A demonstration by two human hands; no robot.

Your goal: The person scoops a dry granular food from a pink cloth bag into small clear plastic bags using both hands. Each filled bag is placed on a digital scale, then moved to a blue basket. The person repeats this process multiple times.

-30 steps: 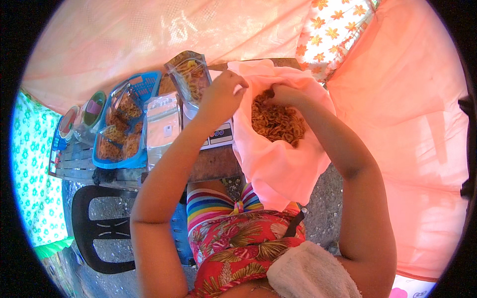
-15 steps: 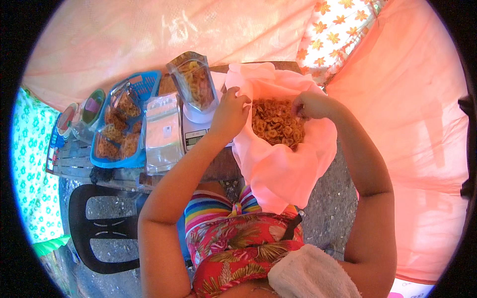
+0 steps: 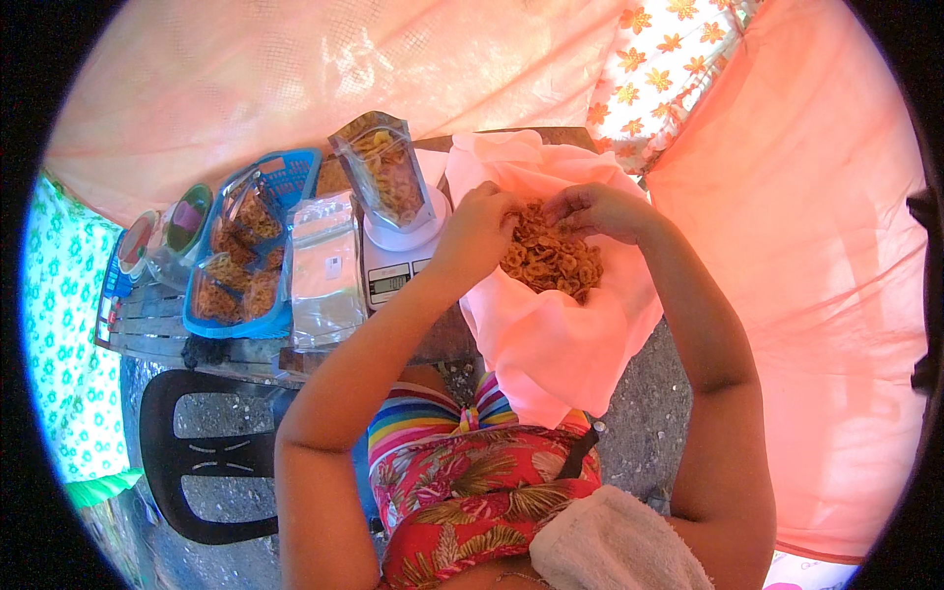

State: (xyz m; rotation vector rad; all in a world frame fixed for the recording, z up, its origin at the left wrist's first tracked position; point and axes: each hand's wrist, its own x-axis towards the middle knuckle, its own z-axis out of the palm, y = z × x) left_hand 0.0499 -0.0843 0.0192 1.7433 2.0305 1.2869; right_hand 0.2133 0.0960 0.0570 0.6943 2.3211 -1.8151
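Left grip [image 3: 482, 231] and right grip [image 3: 608, 210] close together, fingers [image 3: 567, 204] curled, elbows [image 3: 726, 379] bent, forearms [image 3: 383, 344] angled inward

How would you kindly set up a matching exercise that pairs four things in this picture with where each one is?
Things:
1. Brown chips
2. Tall filled pouch
3. Flat clear bags
4. Black chair

Places:
A. On the white scale
B. At the lower left of the view
C. Inside the pink cloth
D. Between the blue basket and the scale

Right pairs: 1-C, 2-A, 3-D, 4-B
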